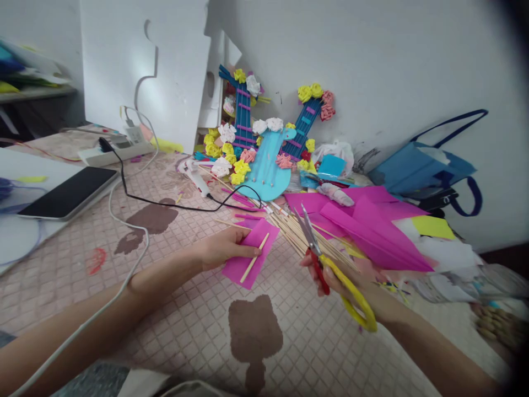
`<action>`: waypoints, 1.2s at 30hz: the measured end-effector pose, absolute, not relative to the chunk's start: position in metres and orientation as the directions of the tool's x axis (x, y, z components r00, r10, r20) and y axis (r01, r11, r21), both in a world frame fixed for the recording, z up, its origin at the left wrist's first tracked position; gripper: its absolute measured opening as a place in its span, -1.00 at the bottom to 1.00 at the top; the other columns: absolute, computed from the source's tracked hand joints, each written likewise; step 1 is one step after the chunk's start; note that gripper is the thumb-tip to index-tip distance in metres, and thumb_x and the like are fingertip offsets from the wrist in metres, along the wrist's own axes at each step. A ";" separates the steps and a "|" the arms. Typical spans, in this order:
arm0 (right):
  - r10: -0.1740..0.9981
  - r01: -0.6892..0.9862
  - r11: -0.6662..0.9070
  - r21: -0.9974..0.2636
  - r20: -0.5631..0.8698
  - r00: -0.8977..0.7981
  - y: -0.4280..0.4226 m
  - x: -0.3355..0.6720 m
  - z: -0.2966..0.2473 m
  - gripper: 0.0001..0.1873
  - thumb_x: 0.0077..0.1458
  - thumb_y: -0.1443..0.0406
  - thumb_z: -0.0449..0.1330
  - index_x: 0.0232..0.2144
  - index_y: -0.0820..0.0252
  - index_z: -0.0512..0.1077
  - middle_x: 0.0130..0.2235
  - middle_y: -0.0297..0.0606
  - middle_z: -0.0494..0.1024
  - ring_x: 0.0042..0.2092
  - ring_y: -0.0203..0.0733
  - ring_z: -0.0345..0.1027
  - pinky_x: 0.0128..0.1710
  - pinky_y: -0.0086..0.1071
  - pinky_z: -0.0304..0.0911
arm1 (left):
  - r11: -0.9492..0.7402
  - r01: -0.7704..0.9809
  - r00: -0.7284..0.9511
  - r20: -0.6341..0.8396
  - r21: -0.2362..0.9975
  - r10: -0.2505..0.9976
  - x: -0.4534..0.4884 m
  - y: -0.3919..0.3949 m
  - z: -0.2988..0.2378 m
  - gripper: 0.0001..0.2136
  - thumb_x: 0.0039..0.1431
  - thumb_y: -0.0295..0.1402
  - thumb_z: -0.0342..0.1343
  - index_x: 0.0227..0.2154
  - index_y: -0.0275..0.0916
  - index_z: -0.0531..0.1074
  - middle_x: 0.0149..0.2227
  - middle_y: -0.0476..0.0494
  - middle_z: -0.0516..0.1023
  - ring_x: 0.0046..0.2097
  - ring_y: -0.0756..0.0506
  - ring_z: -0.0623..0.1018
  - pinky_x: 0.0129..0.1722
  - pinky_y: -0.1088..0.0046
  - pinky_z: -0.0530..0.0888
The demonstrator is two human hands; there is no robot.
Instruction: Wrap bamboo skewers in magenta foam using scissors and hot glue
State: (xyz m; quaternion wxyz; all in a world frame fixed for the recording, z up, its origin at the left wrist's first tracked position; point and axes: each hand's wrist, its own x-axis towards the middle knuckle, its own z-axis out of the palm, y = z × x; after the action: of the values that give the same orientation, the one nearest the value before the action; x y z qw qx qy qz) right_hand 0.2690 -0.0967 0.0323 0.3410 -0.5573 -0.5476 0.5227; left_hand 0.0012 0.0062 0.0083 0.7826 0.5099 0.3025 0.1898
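Apparently the step in hand is lining up a short stick (250, 268) with a small pink sheet (237, 269), the scissors (308, 226) waiting in the other grip. The person's left hand (225, 248) is pinched nearly closed on the sheet, thumb on its upper face with the tip meeting the stick; the fingers underneath are mostly hidden. The right hand (335, 282) is curled around the red and yellow handles, and the blades stand slightly parted, touching no paper.

The next move seems to call for a steady left thumb — the stick could roll if that pressure eased — and, if a cut is wanted, for the right hand to bring the blades across to the sheet.

The stick lies on the sheet at the left fingertips, its near end toward the person's body, its far end pointing away and to the right. The sheet's long axis runs much the same way. The scissors slant oppositely: tips away and to the left, yellow loop back toward the right wrist.

Just beyond the gap between the hands lies a bundle of thin sticks (295, 234); past it rests a light-blue cutout (268, 165). Larger pink paper (372, 237) spreads beyond the right hand, and a white glue gun (194, 173) lies beyond the left.
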 end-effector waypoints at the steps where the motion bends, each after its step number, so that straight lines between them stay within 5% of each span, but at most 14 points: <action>1: 0.947 0.295 -0.186 -0.937 -0.251 -0.200 -0.099 0.272 0.037 -0.61 0.03 0.00 0.23 -0.16 0.07 0.46 -0.41 -0.31 0.37 -0.47 -0.28 0.23 -0.46 -0.34 0.30 | 0.404 0.018 0.751 -0.279 0.915 0.599 0.001 0.007 0.008 -0.73 -0.10 -0.29 0.34 -0.39 -0.33 0.44 -0.44 -0.01 0.48 -0.45 0.04 0.41 -0.43 0.54 0.34; 9: 0.817 0.551 -0.279 -0.787 -0.496 -0.295 -0.113 0.279 0.053 -0.69 0.09 0.02 0.18 -0.27 0.09 0.46 -0.41 -0.33 0.31 -0.48 -0.34 0.23 -0.52 -0.47 0.29 | 0.269 0.139 0.774 -0.274 0.953 0.571 -0.006 0.012 0.002 -0.73 -0.04 -0.23 0.30 -0.36 -0.29 0.42 -0.44 0.03 0.43 -0.49 0.05 0.36 -0.52 0.57 0.27; 19: 0.818 0.654 -0.227 -0.722 -0.506 -0.274 -0.112 0.268 0.058 -0.79 0.15 0.12 0.14 -0.24 0.08 0.43 -0.45 -0.35 0.34 -0.51 -0.35 0.23 -0.65 -0.57 0.14 | 0.168 0.121 0.800 -0.196 0.978 0.567 -0.006 0.012 0.007 -0.74 -0.04 -0.21 0.29 -0.39 -0.28 0.45 -0.43 0.01 0.45 -0.42 0.02 0.39 -0.44 0.56 0.32; 36: 0.782 0.680 -0.199 -0.705 -0.533 -0.324 -0.121 0.270 0.050 -0.73 0.19 0.10 0.07 -0.23 0.17 0.36 -0.25 -0.26 0.36 -0.34 -0.30 0.26 -0.44 -0.47 0.34 | 0.384 0.138 0.873 -0.295 0.913 0.388 -0.006 0.012 -0.001 -0.76 -0.08 -0.31 0.34 -0.33 -0.29 0.53 -0.40 -0.05 0.58 -0.42 -0.01 0.52 -0.36 0.50 0.45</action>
State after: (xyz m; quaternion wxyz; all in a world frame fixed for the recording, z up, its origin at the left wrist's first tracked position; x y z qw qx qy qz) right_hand 0.2696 -0.1209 0.0502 0.0493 -0.5791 -0.6311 0.5137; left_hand -0.0057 0.0120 -0.0006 0.7968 0.5494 0.2391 0.0784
